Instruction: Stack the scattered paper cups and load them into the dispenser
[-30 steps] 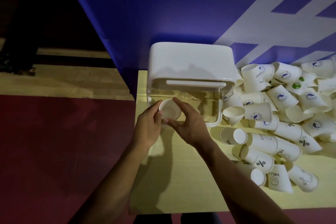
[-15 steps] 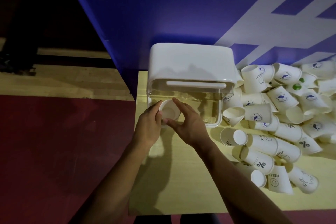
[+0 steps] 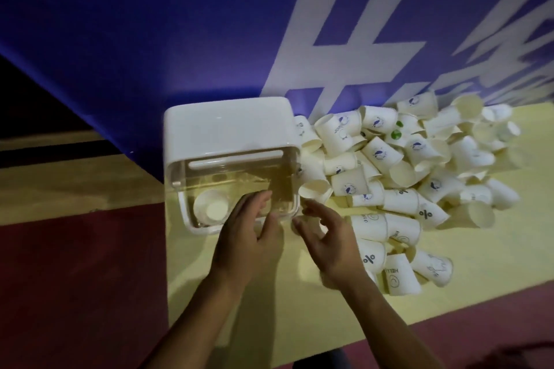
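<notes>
The white dispenser (image 3: 227, 132) with a clear front compartment stands at the table's left end. Inside the clear part, at its left, sits a white paper cup (image 3: 209, 207) with its mouth toward me. My left hand (image 3: 248, 237) hovers in front of the dispenser's lower right corner, fingers straight and holding nothing. My right hand (image 3: 326, 240) is just right of it, fingers spread and loosely bent, empty. A heap of scattered paper cups (image 3: 398, 186) lies to the right of the dispenser and my hands.
The yellow table (image 3: 269, 323) has its left edge just beside the dispenser and its front edge near me. A blue wall with white lettering (image 3: 329, 48) stands right behind dispenser and cups. Red floor (image 3: 75, 278) lies left of the table.
Both hands have let go of the cup, which now sits inside the dispenser's clear compartment. The hands have drawn back and moved right. The camera has swung, so the scene sits tilted.
</notes>
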`<move>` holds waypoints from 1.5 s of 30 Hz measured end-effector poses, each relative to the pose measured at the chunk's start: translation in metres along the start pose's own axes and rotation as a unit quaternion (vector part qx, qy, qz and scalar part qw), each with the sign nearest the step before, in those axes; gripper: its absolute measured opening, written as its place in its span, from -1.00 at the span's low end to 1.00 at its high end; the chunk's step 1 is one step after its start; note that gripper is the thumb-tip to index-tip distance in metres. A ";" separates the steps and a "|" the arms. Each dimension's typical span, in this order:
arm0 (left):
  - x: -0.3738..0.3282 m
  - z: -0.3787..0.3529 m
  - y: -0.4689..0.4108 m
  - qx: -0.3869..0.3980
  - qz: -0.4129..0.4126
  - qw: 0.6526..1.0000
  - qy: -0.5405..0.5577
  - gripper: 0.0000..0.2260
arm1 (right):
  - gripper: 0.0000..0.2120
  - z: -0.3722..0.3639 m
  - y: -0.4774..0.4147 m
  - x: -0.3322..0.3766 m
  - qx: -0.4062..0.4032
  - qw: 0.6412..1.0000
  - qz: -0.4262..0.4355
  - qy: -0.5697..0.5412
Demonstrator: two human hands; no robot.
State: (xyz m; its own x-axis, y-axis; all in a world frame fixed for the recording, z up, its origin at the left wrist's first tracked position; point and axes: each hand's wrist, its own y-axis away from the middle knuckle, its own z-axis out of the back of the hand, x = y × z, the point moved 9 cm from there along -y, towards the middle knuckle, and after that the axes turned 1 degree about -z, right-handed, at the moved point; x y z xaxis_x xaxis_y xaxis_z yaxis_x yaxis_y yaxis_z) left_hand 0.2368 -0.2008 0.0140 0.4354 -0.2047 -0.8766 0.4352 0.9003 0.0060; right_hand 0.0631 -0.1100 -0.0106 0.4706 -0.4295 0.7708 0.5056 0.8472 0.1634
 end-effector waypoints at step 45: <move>-0.121 -0.245 -0.120 0.058 0.085 0.994 -0.033 -0.24 | -0.22 0.239 -0.172 -0.205 -0.059 0.926 -0.138 0.347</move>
State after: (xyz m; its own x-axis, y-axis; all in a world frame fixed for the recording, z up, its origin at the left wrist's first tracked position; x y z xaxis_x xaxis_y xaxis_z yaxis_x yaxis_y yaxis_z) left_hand -0.0610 -0.1902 0.0015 0.5592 -0.0816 -0.8250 0.4376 0.8742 0.2102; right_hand -0.2939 -0.0930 -0.0494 0.6427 -0.7564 0.1217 0.7318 0.6531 0.1946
